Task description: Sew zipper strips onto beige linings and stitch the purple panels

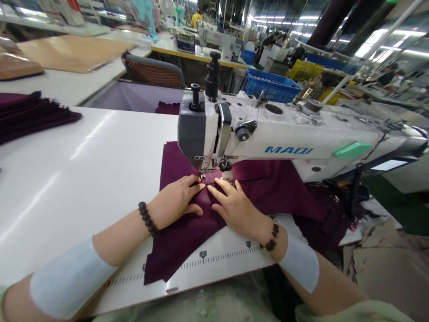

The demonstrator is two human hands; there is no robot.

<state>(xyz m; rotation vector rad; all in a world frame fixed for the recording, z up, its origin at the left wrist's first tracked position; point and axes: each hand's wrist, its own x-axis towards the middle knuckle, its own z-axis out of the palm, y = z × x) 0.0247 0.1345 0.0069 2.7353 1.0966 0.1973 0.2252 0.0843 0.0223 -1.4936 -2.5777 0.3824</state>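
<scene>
A dark purple fabric piece [187, 232] lies on the white sewing table [83, 170] under the head of a white sewing machine [268, 134]. My left hand [176, 201] rests flat on the fabric, fingers stretched toward the needle [203, 173]. Just to its right, my right hand [234, 205] also lies flat on the cloth, fingers spread, fingertips close to the presser foot. Both hands press the fabric down on either side of a seam line. Each wrist wears a dark bead bracelet.
A stack of purple fabric [30, 114] sits at the table's far left. A ruler scale [214, 259] is printed on the table's front edge. Behind stand a woven-back chair [152, 71] and blue crates [271, 87]. More purple cloth [321, 214] hangs off at right.
</scene>
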